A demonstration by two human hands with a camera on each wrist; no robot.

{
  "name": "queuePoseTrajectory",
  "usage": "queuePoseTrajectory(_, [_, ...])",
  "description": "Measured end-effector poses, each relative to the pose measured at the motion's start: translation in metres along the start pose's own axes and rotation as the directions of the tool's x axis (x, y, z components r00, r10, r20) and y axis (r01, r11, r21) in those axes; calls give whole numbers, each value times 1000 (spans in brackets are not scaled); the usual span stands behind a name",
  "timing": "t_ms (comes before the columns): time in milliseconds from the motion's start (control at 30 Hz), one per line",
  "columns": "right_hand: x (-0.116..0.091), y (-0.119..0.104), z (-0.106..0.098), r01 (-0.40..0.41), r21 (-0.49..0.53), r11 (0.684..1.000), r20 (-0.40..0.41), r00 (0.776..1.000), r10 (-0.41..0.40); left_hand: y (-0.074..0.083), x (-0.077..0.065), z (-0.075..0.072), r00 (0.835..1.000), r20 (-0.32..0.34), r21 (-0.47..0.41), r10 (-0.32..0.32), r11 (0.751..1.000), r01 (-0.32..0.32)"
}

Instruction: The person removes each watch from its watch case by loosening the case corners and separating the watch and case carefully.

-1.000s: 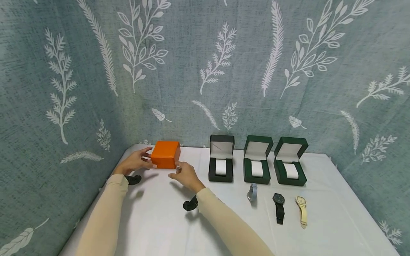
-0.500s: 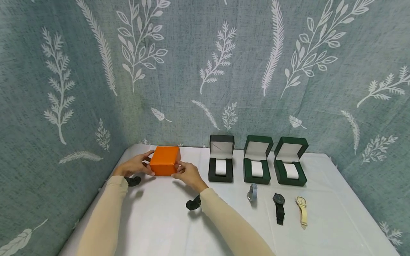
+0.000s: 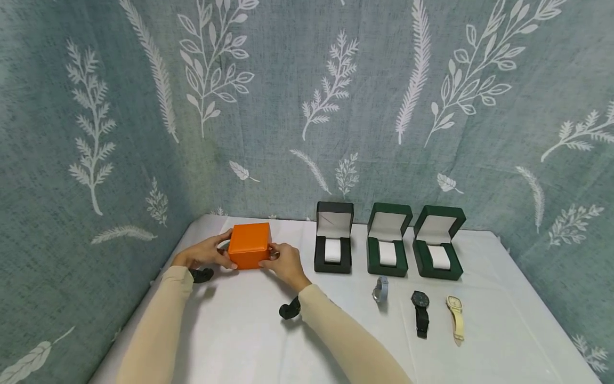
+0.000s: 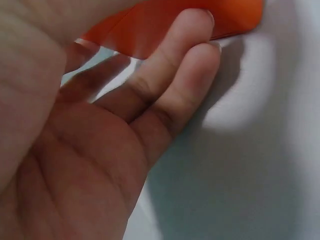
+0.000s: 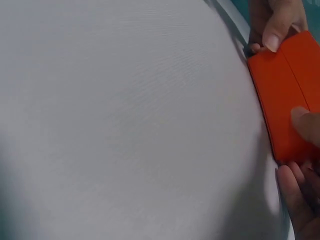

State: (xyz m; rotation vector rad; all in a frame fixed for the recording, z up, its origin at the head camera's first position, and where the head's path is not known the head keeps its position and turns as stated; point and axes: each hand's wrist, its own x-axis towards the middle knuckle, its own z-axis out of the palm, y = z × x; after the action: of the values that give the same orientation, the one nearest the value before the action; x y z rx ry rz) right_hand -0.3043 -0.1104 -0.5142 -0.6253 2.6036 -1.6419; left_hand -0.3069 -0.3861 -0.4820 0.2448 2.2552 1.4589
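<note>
A closed orange box [image 3: 249, 245], with a seam along its front, stands at the left of the table between both hands. My left hand [image 3: 209, 253] holds its left side, thumb at the front corner and fingers reaching round the side. On the opposite side my right hand [image 3: 286, 263] holds the box, its thumb at the lower front corner. In the right wrist view a thumb [image 5: 306, 124] presses the orange front face, and the other hand's thumb [image 5: 273, 41] sits at the far end. Part of the left fingers is hidden behind the box in the head view.
A black watch box [image 3: 333, 268] and two green watch boxes [image 3: 387, 271] [image 3: 440, 274] stand with lids raised, each with a white cushion. Before them lie a blue-grey watch [image 3: 381, 289], a black watch [image 3: 421, 314] and a cream-gold watch [image 3: 457, 317]. Patterned cloth [image 3: 278, 106] hangs behind the table.
The orange box has come a little toward me from the back edge. My right hand has closed in on its right side; my left hand has kept hold of the left side.
</note>
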Motion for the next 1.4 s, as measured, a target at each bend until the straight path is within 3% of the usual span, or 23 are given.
queuePoseTrajectory(400, [-32, -19, -30, 90, -86, 992, 44, 995, -87, 2, -24, 24, 987, -5, 46, 163, 986, -162])
queuePoseTrajectory(800, [-84, -21, -79, 107, -71, 992, 43, 994, -104, 26, -32, 77, 949, 20, 99, 314, 944, -315])
queuePoseTrajectory(967, [-107, -12, -98, 102, -42, 994, 40, 994, -100, 34, -27, 104, 940, 8, 115, 342, 933, -340])
queuePoseTrajectory(1167, [-132, -1, -119, 128, -31, 991, 44, 991, -127, 43, -27, 135, 943, 10, 128, 333, 935, -331])
queuePoseTrajectory(1400, [-160, 11, -134, 78, -23, 997, 47, 996, -77, 45, -28, 168, 947, 6, 161, 321, 934, -318])
